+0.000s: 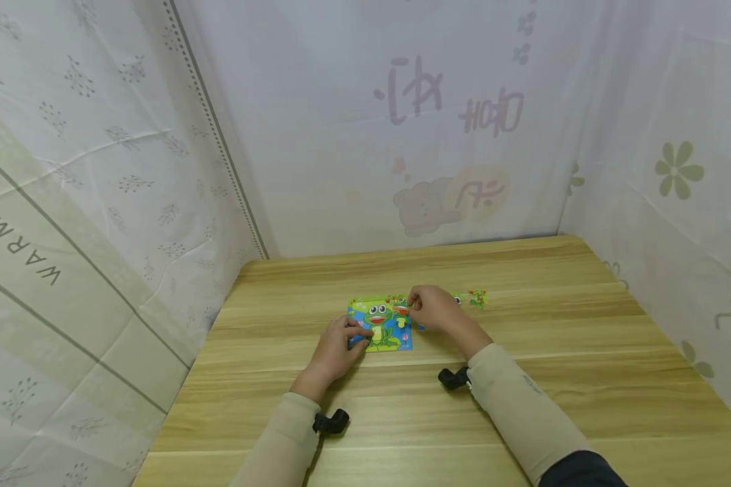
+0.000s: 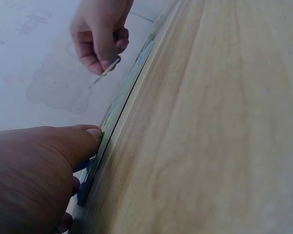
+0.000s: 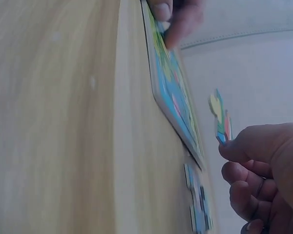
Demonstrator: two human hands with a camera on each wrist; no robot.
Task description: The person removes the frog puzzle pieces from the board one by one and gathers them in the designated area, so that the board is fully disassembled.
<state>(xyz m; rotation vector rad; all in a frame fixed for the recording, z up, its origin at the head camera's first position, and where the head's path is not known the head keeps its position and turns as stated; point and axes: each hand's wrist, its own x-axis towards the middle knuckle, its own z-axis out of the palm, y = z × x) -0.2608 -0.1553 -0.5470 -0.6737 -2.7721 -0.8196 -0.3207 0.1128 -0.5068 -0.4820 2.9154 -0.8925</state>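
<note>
A light wooden counter [image 1: 524, 406] with pale streaked grain fills the lower part of the head view; white printed sheets hang close round it on three sides; the left sheet [image 1: 85, 203] carries small grey sprigs, a dotted grey stripe, and a pale green band with the word "WARM"; the back sheet [image 1: 365, 122] shows faint mirrored pink lettering and a soft bear figure; the right sheet [image 1: 676, 169] bears green flowers and squiggles; the light is even and diffuse, with only soft shadows on the wood.
</note>
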